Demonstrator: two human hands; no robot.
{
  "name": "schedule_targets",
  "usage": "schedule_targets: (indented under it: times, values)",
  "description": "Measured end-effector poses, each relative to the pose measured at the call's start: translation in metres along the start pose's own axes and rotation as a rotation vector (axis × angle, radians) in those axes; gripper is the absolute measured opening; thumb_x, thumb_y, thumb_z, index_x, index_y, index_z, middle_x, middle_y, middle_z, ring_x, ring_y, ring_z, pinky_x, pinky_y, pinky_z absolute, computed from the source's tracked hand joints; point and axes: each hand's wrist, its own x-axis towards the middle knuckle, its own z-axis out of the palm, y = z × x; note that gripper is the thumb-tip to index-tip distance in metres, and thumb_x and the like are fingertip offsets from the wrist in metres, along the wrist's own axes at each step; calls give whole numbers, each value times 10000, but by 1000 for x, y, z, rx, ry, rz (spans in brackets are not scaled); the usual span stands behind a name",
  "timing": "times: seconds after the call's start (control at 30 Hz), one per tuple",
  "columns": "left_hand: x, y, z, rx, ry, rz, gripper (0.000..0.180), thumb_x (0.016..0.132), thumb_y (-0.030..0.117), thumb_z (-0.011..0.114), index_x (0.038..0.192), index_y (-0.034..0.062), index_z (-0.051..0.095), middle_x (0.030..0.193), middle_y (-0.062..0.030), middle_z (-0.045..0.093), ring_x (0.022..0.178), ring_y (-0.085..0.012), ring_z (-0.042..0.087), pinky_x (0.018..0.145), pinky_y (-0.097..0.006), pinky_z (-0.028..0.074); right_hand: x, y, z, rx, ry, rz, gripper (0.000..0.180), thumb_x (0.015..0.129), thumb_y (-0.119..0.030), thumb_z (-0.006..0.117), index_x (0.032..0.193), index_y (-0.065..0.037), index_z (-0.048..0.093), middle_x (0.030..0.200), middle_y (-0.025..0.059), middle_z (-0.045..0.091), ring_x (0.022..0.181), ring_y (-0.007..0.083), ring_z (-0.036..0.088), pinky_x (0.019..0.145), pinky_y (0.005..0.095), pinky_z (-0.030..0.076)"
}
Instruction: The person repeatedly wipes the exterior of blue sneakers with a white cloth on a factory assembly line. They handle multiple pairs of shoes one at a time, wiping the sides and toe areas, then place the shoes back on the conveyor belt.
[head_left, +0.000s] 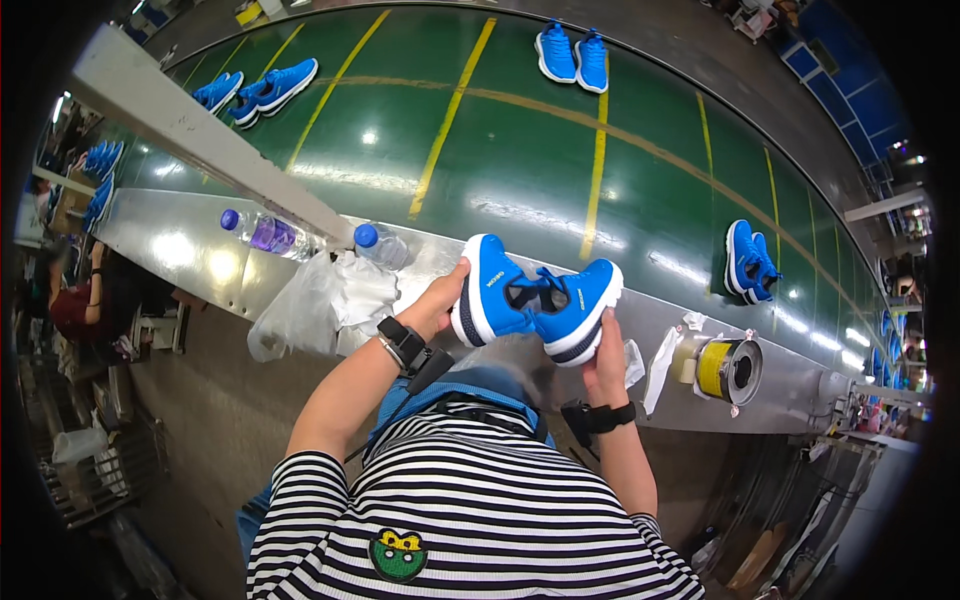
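- The left hand (437,303) grips the heel of one blue shoe (490,290); the right hand (603,358) cups the sole of a second blue shoe (578,305).
- Both shoes are held together above the metal ledge (180,250).
- Two water bottles (268,234) and a crumpled plastic bag (310,310) lie left.
- A yellow tape roll (728,368) sits right.
- More shoe pairs (573,57) ride the far green conveyor belt (520,160).

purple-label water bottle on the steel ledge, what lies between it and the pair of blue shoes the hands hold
In the head view, a second clear bottle with a blue cap and a crumpled clear plastic bag lie between the purple-label bottle and the held blue shoes.
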Motion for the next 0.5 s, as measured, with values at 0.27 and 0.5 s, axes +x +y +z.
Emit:
schedule_targets:
  times: [0.27, 0.5]
  values:
    - [9, 6, 16, -245, -6, -65, 465, 982, 355, 269, 1268, 17, 411, 1221, -155, 530, 1085, -301, 543, 930, -444, 444, 8, -1, 16, 351, -94, 230, 464, 950, -367, 407, 1286, -46, 400, 1268, 116, 493, 1145, 263, 497, 987, 430, 391]
    - [33, -4, 1, -319, -96, -139, 456, 971, 382, 274, 1243, 67, 459, 1221, -136, 537, 1101, -301, 533, 953, -480, 413, 8, -4, 27, 402, -66, 288, 445, 939, -378, 424, 1262, -73, 434, 1247, 97, 517, 1150, 259, 490, 995, 436, 375]
